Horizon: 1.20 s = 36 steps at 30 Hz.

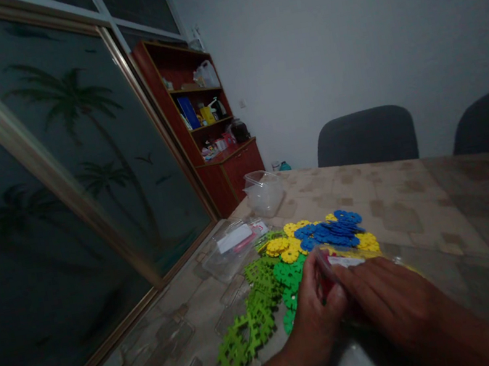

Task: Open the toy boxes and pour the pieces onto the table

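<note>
Low in the head view, my left hand (312, 312) and my right hand (392, 296) come together over the table, both closed on a clear plastic bag (326, 266) with something red inside. The fingers hide most of it. A white label (345, 260) shows just past my right fingers. Beyond the hands lie blue notched discs (332, 234) in a heap, among yellow notched discs (289, 248). Left of my left hand are green notched discs (287, 272) and a trail of lime-green notched pieces (259, 305), some linked together.
A clear plastic packet (224, 261) with white and pink paper lies at the table's left. Clear plastic tubs (266, 195) stand at the far left corner of the patterned table (396, 195). Grey chairs (365, 134) line the far side. Sliding glass doors (78, 173) flank the left.
</note>
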Each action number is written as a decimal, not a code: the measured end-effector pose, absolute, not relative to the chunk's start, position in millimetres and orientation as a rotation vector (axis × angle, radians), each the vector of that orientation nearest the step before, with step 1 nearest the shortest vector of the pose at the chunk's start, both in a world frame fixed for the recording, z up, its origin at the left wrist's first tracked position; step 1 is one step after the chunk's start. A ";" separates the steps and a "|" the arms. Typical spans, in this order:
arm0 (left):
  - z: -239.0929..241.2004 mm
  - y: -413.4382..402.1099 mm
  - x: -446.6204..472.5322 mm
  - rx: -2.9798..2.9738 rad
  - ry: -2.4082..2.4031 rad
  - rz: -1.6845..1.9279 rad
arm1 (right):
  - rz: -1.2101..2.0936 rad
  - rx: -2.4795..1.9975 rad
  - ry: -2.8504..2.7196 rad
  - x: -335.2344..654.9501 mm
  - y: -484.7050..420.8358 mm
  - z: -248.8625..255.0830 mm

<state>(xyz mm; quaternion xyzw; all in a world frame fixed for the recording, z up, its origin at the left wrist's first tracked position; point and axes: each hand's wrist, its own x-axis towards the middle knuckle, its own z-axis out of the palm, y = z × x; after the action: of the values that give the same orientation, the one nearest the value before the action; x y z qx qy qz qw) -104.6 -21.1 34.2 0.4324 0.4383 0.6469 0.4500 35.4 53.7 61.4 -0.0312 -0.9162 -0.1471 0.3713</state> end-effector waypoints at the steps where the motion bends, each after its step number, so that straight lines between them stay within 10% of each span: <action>1: 33.0 -20.8 -106.3 1.089 1.089 1.593 | -0.377 -0.087 -2.354 35.4 53.3 61.1; 17: 26.3 -19.4 -97.4 1.102 1.396 1.637 | -0.560 -0.358 -2.367 11.6 46.5 76.6; 36: 31.5 -42.0 -134.0 1.320 1.379 1.412 | 0.024 -0.355 -2.358 65.3 69.6 70.4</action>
<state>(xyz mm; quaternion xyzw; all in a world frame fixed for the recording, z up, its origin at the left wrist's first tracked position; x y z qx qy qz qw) -134.0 -42.0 31.5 0.5156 0.5385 0.5516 0.3741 65.3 69.6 70.4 -0.1383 -0.9188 0.0095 0.3697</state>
